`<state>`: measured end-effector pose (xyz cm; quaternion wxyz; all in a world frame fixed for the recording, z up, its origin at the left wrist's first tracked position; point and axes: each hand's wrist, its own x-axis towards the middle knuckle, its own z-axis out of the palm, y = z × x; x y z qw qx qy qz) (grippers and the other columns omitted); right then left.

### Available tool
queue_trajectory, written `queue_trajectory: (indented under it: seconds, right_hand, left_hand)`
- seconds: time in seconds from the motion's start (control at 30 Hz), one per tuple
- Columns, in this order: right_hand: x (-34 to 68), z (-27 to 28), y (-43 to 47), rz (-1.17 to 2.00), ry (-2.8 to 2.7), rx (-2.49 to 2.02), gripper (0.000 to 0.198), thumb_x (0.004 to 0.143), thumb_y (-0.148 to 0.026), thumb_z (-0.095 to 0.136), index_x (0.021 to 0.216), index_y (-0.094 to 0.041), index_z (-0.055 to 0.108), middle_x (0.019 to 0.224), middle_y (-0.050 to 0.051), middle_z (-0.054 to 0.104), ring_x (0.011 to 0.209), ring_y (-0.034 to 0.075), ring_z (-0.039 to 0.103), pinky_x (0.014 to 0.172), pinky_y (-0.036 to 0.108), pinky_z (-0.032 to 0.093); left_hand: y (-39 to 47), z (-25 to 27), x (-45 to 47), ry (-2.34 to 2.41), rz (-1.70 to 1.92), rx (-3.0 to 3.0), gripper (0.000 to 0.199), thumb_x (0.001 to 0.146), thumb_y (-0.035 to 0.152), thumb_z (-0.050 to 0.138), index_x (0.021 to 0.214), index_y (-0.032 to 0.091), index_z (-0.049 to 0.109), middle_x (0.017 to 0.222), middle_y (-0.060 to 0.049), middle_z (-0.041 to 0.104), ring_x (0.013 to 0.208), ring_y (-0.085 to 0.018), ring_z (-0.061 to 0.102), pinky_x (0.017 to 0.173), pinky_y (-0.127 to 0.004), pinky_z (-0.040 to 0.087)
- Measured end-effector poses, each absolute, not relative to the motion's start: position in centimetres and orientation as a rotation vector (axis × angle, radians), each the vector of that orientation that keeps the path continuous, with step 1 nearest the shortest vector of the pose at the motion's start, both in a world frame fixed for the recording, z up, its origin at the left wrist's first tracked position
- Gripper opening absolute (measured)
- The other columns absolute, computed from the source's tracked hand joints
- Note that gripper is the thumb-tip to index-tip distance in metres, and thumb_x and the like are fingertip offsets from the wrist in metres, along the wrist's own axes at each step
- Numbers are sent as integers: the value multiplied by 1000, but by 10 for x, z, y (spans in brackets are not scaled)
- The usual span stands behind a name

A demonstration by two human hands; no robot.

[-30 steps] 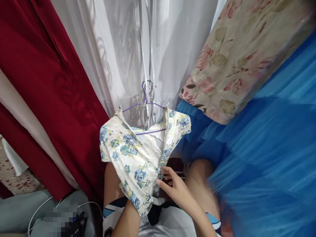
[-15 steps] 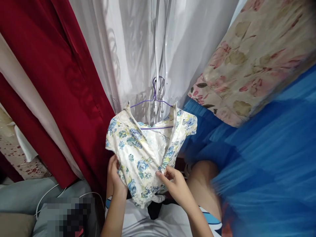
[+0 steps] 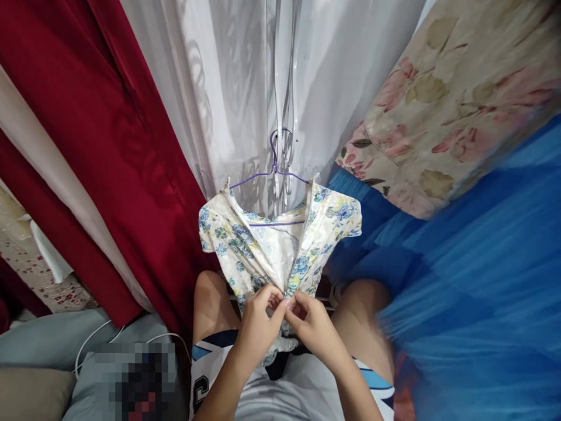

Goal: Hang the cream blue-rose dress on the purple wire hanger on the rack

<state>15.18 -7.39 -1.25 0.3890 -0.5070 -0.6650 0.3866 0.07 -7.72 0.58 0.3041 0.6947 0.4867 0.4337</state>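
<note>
A white blouse (image 3: 241, 237) with blue and yellow flowers hangs on a purple hanger (image 3: 258, 175). Its front lies apart in a V from the shoulders down to my fingers. My left hand (image 3: 263, 316) pinches the left front edge at the bottom of the V. Right beside it, my right hand (image 3: 311, 318) pinches the other edge, the fingertips of both hands nearly touching. The small fastening between them is mostly hidden by my fingers. The blouse's lower part hangs behind my hands, between my knees.
Behind the hanger hangs a white curtain (image 3: 236, 88) with thin straps. Red cloth (image 3: 144, 152) drapes at the left, above a grey cushion (image 3: 44, 345) and a white cable. At the right hang a floral cloth (image 3: 412, 105) and blue tulle (image 3: 473, 280).
My left hand has moved from the blouse's left side in to the front opening, meeting my right hand there. The right hand stays at about the same place. The blouse has straightened slightly.
</note>
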Motion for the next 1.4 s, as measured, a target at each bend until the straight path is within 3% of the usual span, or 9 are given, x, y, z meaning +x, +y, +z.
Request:
queue_trajectory:
  seconds: [0.37, 0.53, 0.83, 1.0, 1.2, 1.33, 1.4]
  right_hand:
    - [156, -16, -74, 982, -1626, -1357, 24, 85, -32, 60, 70, -21, 45, 58, -4, 46, 56, 14, 41, 54, 25, 29]
    - [156, -5, -77, 981, -1684, -1336, 24, 85, -30, 59, 68, -21, 44, 60, -3, 47, 58, 14, 44, 55, 26, 30]
    - [158, 6, -76, 965, -1694, -1343, 29, 87, -35, 59, 68, -22, 41, 58, -5, 39, 57, 13, 38, 54, 25, 28]
    - [161, 6, -77, 1022, -1695, -1330, 29, 86, -34, 59, 68, -22, 41, 59, -5, 37, 57, 13, 37, 54, 25, 28]
    - [170, 1, -76, 1068, -1790, -1324, 27, 85, -31, 60, 67, -21, 42, 61, -4, 43, 60, 13, 41, 56, 25, 31]
    - [173, 0, -69, 1075, -1815, -1351, 25, 87, -36, 60, 70, -18, 54, 64, -1, 52, 61, 14, 47, 56, 25, 33]
    - [172, 12, -59, 1093, -1775, -1281, 27, 89, -40, 59, 76, -17, 61, 67, 0, 57, 63, 15, 50, 57, 25, 35]
  left_hand:
    - [-42, 34, -24, 1114, 930, 2605, 15, 98, 21, 46, 87, 22, 57, 89, -4, 65, 87, -21, 60, 80, -35, 46]
    - [-5, 76, -33, 1185, 1168, 2731, 14, 99, 24, 47, 89, 20, 57, 90, -4, 65, 88, -21, 57, 83, -36, 43]
    - [67, 179, -33, 1270, 1633, 2845, 9, 96, 25, 53, 92, 22, 61, 100, -5, 65, 105, -25, 55, 94, -41, 38]
    - [90, 189, -33, 1311, 1758, 2760, 9, 96, 28, 53, 93, 22, 60, 105, -6, 65, 105, -26, 55, 95, -41, 38]
    - [104, 193, -27, 1294, 1876, 2652, 9, 96, 26, 52, 91, 22, 58, 90, -3, 67, 94, -24, 59, 91, -39, 39]
    - [91, 190, -29, 1111, 1772, 2711, 9, 98, 23, 49, 93, 21, 57, 93, -4, 65, 91, -20, 61, 86, -35, 44]
    - [82, 188, -31, 1046, 1729, 2749, 9, 98, 21, 49, 94, 20, 56, 104, -5, 64, 99, -20, 61, 89, -35, 45]
